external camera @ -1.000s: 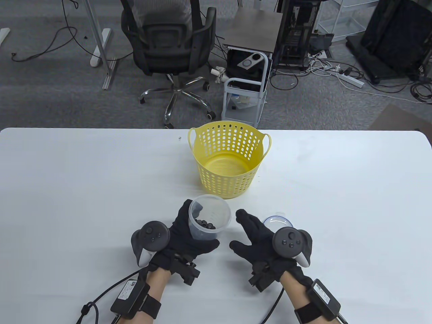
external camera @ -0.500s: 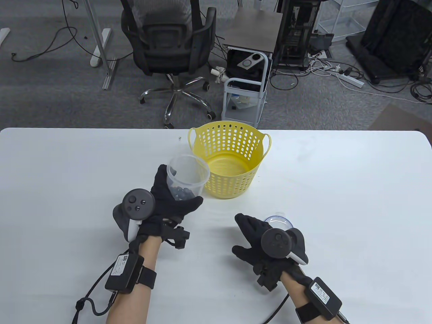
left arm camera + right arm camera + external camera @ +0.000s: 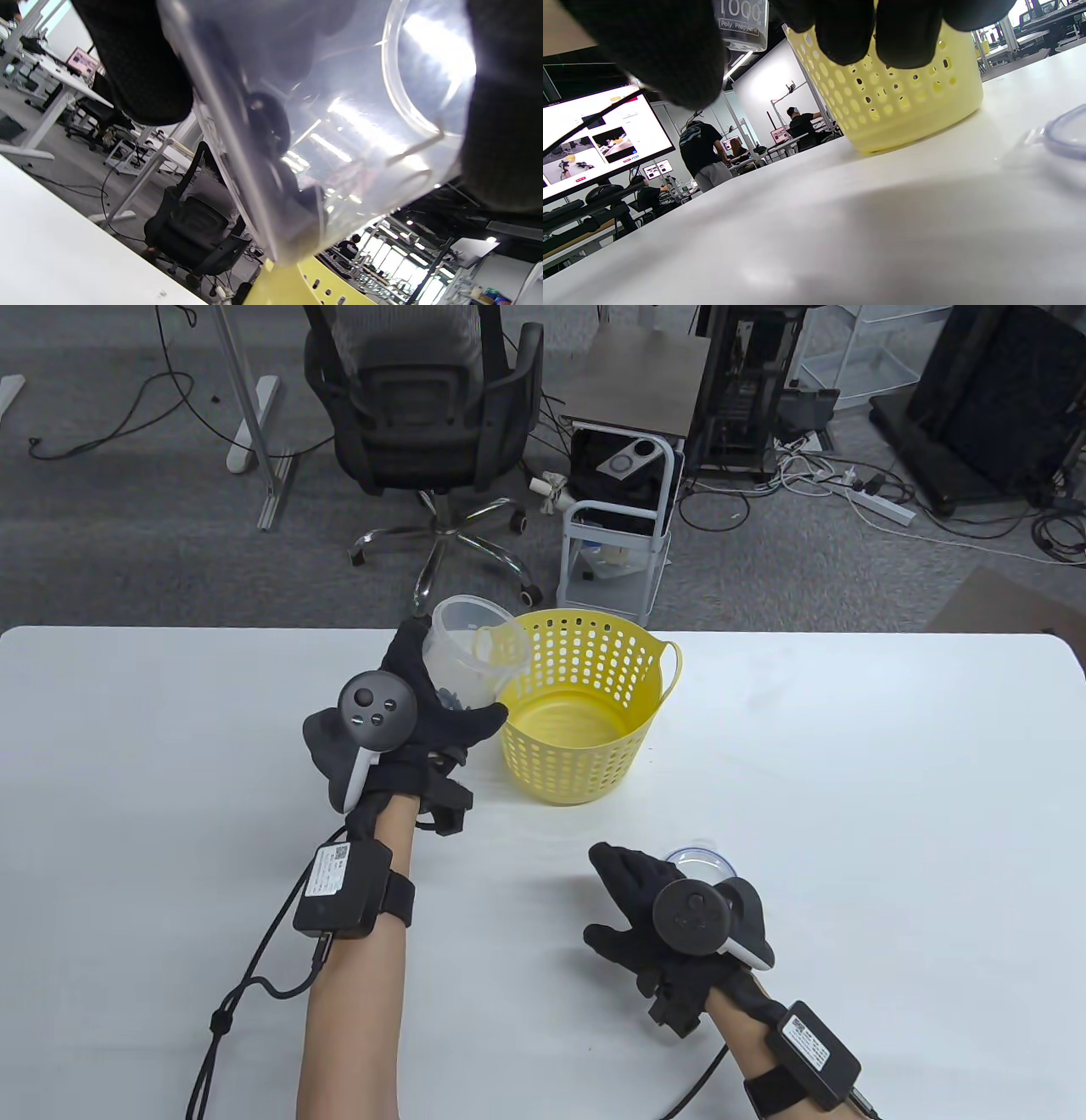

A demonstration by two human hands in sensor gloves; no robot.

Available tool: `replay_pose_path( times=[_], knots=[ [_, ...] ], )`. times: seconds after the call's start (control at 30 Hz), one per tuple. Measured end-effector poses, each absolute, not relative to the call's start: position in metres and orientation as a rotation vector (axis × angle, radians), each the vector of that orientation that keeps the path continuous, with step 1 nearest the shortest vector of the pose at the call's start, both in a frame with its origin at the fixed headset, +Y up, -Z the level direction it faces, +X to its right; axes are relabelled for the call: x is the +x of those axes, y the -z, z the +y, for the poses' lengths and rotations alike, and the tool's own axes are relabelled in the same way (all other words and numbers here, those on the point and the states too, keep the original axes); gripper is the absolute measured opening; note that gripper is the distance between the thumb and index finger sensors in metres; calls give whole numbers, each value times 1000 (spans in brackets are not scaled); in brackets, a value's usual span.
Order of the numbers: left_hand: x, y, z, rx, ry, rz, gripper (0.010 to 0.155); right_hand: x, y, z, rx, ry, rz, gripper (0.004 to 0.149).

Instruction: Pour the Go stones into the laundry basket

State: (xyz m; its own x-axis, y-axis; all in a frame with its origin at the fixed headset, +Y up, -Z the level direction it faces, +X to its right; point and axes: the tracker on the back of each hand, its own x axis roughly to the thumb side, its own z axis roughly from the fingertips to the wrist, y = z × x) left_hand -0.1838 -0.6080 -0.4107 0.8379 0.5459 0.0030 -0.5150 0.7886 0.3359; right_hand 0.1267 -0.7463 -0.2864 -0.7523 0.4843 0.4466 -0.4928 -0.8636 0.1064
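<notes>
A yellow perforated laundry basket [image 3: 585,704] stands upright near the table's far edge; its inside looks bare. My left hand [image 3: 424,704] grips a clear plastic container [image 3: 471,649] with dark Go stones [image 3: 271,127] in its bottom. The container is raised beside the basket's left rim and leans a little toward it. My right hand [image 3: 632,891] is empty, fingers spread, low over the table in front of the basket. In the right wrist view the basket [image 3: 903,97] shows beyond my fingertips.
A clear round lid [image 3: 700,861] lies on the white table [image 3: 848,780] just right of my right hand; it also shows in the right wrist view [image 3: 1067,133]. An office chair [image 3: 424,424] and a small cart [image 3: 615,534] stand beyond the table's far edge.
My left hand has lifted the container from near the front of the table up and away to the basket's left rim. My right hand drew back slightly and stays by the lid.
</notes>
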Motion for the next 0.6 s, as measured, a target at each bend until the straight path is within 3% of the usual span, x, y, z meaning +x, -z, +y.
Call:
replay_pose_path(
  times=[0.6],
  knots=[
    [-155, 417, -587, 415, -104, 88, 129, 125, 286, -746, 660, -2560, -1, 87]
  ],
)
